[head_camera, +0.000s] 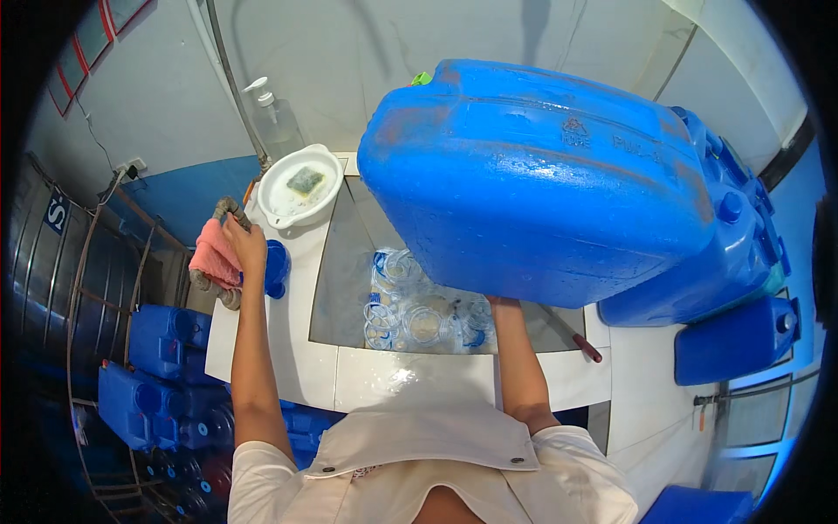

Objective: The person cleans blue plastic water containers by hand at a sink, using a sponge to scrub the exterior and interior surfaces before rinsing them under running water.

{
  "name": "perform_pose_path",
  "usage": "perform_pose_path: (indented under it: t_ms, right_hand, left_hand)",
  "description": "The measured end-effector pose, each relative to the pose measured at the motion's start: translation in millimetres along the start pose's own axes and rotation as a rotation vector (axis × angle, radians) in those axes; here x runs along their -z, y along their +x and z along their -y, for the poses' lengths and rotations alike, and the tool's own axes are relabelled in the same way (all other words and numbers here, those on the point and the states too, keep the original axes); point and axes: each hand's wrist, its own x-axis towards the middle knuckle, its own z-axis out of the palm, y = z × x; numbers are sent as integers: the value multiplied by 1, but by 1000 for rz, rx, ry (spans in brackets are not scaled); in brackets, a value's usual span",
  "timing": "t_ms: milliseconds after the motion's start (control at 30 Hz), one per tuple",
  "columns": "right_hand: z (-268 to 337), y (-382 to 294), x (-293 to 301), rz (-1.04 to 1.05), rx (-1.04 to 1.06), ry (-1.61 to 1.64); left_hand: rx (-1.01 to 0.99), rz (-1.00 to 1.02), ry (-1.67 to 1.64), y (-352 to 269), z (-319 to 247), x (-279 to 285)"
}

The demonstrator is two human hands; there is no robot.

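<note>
A large wet blue plastic jerrycan [524, 196] is tilted over the sink basin [344, 262], its base towards me. My right hand [503, 302] is at its lower side, and the fingers are hidden behind it. To the left, my left hand [245, 239] grips a pink cloth [215, 255] draped over a grey pipe [230, 298] at the counter's edge. Beside that wrist stands a dark blue plastic container [277, 267]. Clear plastic bottles [425, 321] with blue labels lie in the basin below the jerrycan.
A white bowl [275, 196] of suds holds a green scouring sponge [306, 181]. Behind it stands a pump bottle [278, 124]. A tool with a reddish handle [587, 348] leans on the basin rim. More blue jerrycans [736, 340] stand right; others [141, 406] are stacked lower left.
</note>
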Motion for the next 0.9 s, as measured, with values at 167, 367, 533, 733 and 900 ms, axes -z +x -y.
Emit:
perform_pose_path:
  t_ms: [167,367,533,733,900]
  right_hand:
    - [15,3,35,-9,241,-1401]
    - [18,4,27,9,357,-1639]
    - [68,21,40,102,-104,-105]
    - [5,10,-8,-146,22,-567]
    - [42,-4,-38,-251,-75,-344]
  left_hand:
    - [-153,80,20,-29,-24,-8]
    - [-8,441,171,-51,-65,22]
    - [211,355,-1098,-9,-131,-5]
    - [351,158,-2187,-85,-107,-128]
    - [614,698,-1693,-84,-106,-103]
